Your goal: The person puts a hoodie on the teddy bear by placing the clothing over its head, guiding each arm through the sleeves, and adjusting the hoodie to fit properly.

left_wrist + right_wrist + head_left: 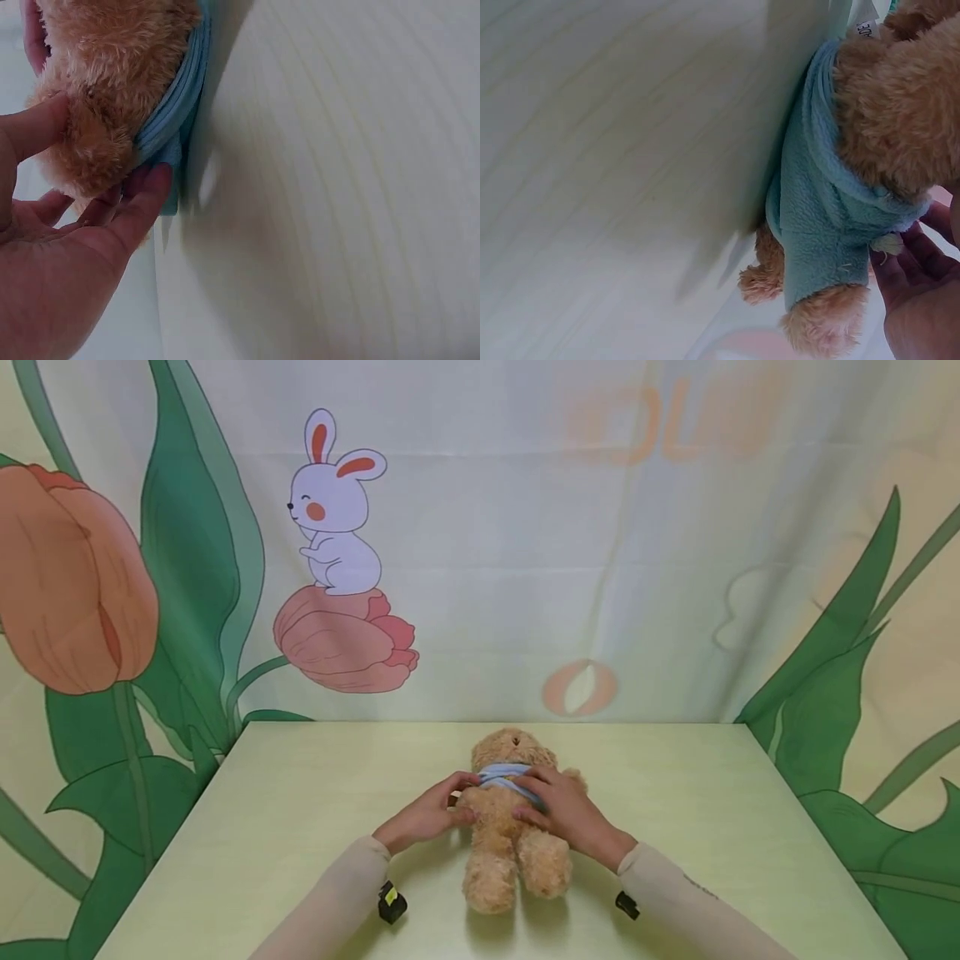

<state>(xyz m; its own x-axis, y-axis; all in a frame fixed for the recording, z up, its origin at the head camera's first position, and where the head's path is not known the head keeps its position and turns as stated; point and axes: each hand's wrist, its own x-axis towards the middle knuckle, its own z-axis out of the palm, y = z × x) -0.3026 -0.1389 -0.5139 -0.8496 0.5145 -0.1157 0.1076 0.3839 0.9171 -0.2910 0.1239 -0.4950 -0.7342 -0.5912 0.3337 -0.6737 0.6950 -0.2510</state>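
Observation:
A tan, fluffy teddy bear (491, 860) lies on the table, legs towards me, a blue garment (495, 770) bunched about its chest. In the right wrist view the blue garment (817, 217) still covers one arm, whose furry paw (826, 319) pokes out. My left hand (423, 814) holds the bear's side and arm; in the left wrist view its thumb lies on the fur (120, 60) and its fingers reach under the garment's edge. My right hand (573, 810) grips the garment's front on the other side. Some right fingertips are hidden behind cloth and fur.
The pale green table (675, 777) extends around the bear. Behind it hangs a printed cloth with a rabbit (341, 543) and tulips. A black device (392, 903) shows beneath the left sleeve, and another black device (627, 905) beneath the right. A white tag (866, 24) sticks out near the bear.

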